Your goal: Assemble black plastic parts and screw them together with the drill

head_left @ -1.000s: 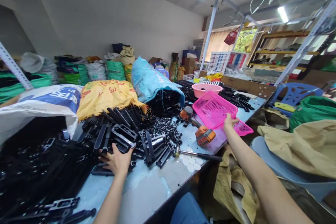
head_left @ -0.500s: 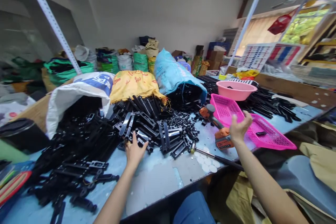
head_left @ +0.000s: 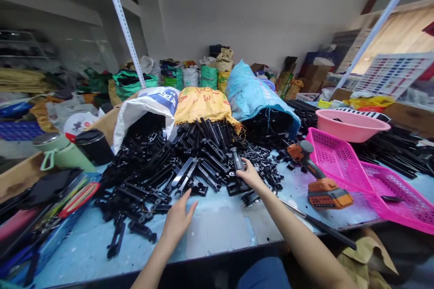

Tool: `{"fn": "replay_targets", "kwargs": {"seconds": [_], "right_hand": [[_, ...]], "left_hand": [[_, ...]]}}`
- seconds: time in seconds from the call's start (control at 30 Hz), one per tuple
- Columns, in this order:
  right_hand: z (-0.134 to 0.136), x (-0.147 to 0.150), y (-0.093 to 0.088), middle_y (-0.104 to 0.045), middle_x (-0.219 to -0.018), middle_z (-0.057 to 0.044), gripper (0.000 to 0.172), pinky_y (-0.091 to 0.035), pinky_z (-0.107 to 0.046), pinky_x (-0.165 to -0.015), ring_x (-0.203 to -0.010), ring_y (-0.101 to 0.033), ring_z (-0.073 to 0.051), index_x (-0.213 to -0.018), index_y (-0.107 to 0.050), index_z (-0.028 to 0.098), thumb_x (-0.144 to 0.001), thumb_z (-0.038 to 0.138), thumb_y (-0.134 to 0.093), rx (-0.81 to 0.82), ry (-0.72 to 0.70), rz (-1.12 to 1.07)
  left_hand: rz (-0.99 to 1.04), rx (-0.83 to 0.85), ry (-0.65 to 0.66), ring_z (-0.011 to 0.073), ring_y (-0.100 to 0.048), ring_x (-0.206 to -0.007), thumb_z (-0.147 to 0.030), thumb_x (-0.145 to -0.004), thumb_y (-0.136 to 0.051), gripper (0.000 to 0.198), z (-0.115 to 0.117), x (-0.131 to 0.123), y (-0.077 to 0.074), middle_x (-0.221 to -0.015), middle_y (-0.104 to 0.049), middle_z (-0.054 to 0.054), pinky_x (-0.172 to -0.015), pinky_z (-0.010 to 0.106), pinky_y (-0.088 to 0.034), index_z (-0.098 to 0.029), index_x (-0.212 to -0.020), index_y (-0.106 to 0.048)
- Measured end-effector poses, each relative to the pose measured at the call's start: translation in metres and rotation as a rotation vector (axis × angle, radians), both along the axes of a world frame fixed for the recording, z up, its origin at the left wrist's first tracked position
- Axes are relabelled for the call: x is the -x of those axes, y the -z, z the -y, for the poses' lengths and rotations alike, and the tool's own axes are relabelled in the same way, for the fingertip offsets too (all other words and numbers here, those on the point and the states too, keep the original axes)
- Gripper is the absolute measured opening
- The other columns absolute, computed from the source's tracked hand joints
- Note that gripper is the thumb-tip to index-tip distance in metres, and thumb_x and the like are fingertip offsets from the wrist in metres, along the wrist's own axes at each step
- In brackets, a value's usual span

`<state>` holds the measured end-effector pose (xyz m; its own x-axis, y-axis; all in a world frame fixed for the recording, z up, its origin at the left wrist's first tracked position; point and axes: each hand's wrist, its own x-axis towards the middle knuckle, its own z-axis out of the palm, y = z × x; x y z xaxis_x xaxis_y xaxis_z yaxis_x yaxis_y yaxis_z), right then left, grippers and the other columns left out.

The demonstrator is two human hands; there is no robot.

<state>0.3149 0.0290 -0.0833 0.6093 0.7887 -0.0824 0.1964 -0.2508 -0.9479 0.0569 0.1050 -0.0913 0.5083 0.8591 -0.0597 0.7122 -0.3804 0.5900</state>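
Observation:
A big heap of black plastic parts (head_left: 176, 162) spills over the light blue table (head_left: 217, 230) from three open sacks. My right hand (head_left: 249, 174) reaches into the heap's right side, its fingers curled on a long black part (head_left: 237, 159). My left hand (head_left: 178, 219) hovers open, fingers stretched, just above the table in front of the heap, close to a black piece (head_left: 198, 187). It holds nothing.
An orange and black cordless drill (head_left: 317, 180) lies to the right, with a hammer (head_left: 315, 223) near the table's front edge. Pink mesh baskets (head_left: 373, 180) and a pink bowl (head_left: 349, 124) stand further right. Mugs (head_left: 73, 151) and a tray of tools (head_left: 44, 207) sit at the left.
My right hand has left the pink basket and swung left into the heap of black parts. My left hand has drawn back off the heap. The view has turned left.

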Motion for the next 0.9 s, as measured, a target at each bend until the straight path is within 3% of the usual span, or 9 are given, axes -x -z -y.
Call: {"fn": "replay_targets", "kwargs": {"seconds": [0.1, 0.17, 0.3, 0.47, 0.57, 0.7, 0.77, 0.83, 0.9], "right_hand": [[0.021, 0.005, -0.010, -0.058, -0.099, -0.012, 0.073, -0.048, -0.035, -0.073, -0.078, -0.059, -0.023, -0.117, -0.039, 0.011, -0.050, 0.031, -0.059, -0.212, -0.109, -0.803], [0.033, 0.022, -0.014, -0.058, -0.101, -0.015, 0.066, -0.049, -0.033, -0.076, -0.085, -0.060, -0.024, -0.110, -0.044, 0.008, -0.051, 0.029, -0.065, -0.175, -0.153, -1.020], [0.044, 0.063, -0.012, -0.059, -0.096, -0.017, 0.057, -0.051, -0.036, -0.073, -0.088, -0.060, -0.025, -0.100, -0.049, 0.006, -0.060, 0.038, -0.074, -0.052, -0.291, -0.928], [0.045, 0.086, 0.003, -0.061, -0.077, -0.013, 0.059, -0.049, -0.028, -0.057, -0.064, -0.061, -0.020, -0.086, -0.052, 0.006, -0.058, 0.054, -0.072, 0.062, -0.468, -0.865], [0.043, 0.092, 0.007, -0.059, -0.069, -0.012, 0.057, -0.046, -0.025, -0.049, -0.054, -0.057, -0.018, -0.081, -0.055, 0.004, -0.061, 0.055, -0.069, 0.103, -0.450, -0.891], [0.040, 0.106, -0.001, -0.052, -0.054, -0.007, 0.043, -0.034, -0.017, -0.035, -0.039, -0.048, -0.012, -0.078, -0.051, 0.007, -0.094, 0.040, -0.029, 0.279, -0.354, -0.993], [0.040, 0.113, -0.004, -0.050, -0.050, -0.007, 0.047, -0.029, -0.014, -0.034, -0.035, -0.044, -0.009, -0.077, -0.049, 0.008, -0.097, 0.035, -0.016, 0.307, -0.367, -1.015], [0.039, 0.117, -0.002, -0.051, -0.052, -0.007, 0.048, -0.028, -0.015, -0.034, -0.036, -0.044, -0.010, -0.081, -0.048, 0.009, -0.097, 0.039, -0.014, 0.286, -0.418, -1.009], [0.038, 0.116, 0.006, -0.049, -0.053, -0.005, 0.046, -0.029, -0.017, -0.036, -0.038, -0.045, -0.011, -0.087, -0.049, 0.009, -0.095, 0.043, -0.019, 0.232, -0.366, -0.970]], "left_hand": [[0.324, 0.166, -0.067, 0.0207, -0.055, -0.103, -0.062, -0.065, -0.040, 0.075, 0.022, 0.004, -0.005, -0.107, -0.060, 0.008, -0.095, 0.032, -0.041, -0.008, -0.115, -0.058], [0.494, 0.402, -0.094, 0.0195, -0.058, -0.097, -0.065, -0.058, -0.049, 0.080, 0.036, -0.006, -0.012, -0.103, -0.061, 0.009, -0.091, 0.030, -0.044, -0.007, -0.112, -0.057], [0.694, 0.739, -0.148, 0.0168, -0.059, -0.085, -0.067, -0.046, -0.061, 0.094, 0.055, -0.032, -0.020, -0.099, -0.060, 0.013, -0.077, 0.026, -0.047, -0.002, -0.114, -0.052], [0.769, 0.780, -0.228, 0.0068, -0.046, -0.051, -0.070, -0.044, -0.065, 0.078, 0.062, -0.043, -0.016, -0.063, -0.052, 0.002, -0.045, 0.017, -0.032, -0.006, -0.084, -0.052], [0.784, 0.840, -0.309, 0.0065, -0.040, -0.041, -0.069, -0.043, -0.069, 0.076, 0.061, -0.044, -0.014, -0.053, -0.047, -0.001, -0.039, 0.016, -0.025, -0.009, -0.083, -0.048], [0.790, 0.880, -0.391, 0.0053, -0.039, -0.039, -0.070, -0.039, -0.070, 0.077, 0.058, -0.048, -0.014, -0.058, -0.050, 0.000, -0.037, 0.016, -0.023, -0.010, -0.081, -0.046], [0.818, 0.891, -0.424, 0.0038, -0.037, -0.039, -0.070, -0.038, -0.071, 0.076, 0.057, -0.050, -0.015, -0.056, -0.048, -0.001, -0.037, 0.015, -0.021, -0.010, -0.077, -0.046], [0.857, 0.879, -0.435, 0.0039, -0.036, -0.039, -0.070, -0.038, -0.071, 0.074, 0.057, -0.049, -0.017, -0.053, -0.045, -0.002, -0.037, 0.015, -0.020, -0.010, -0.072, -0.044], [0.899, 0.868, -0.419, 0.0051, -0.038, -0.040, -0.070, -0.039, -0.071, 0.073, 0.057, -0.046, -0.021, -0.052, -0.045, -0.001, -0.037, 0.015, -0.022, -0.010, -0.070, -0.044]]}}
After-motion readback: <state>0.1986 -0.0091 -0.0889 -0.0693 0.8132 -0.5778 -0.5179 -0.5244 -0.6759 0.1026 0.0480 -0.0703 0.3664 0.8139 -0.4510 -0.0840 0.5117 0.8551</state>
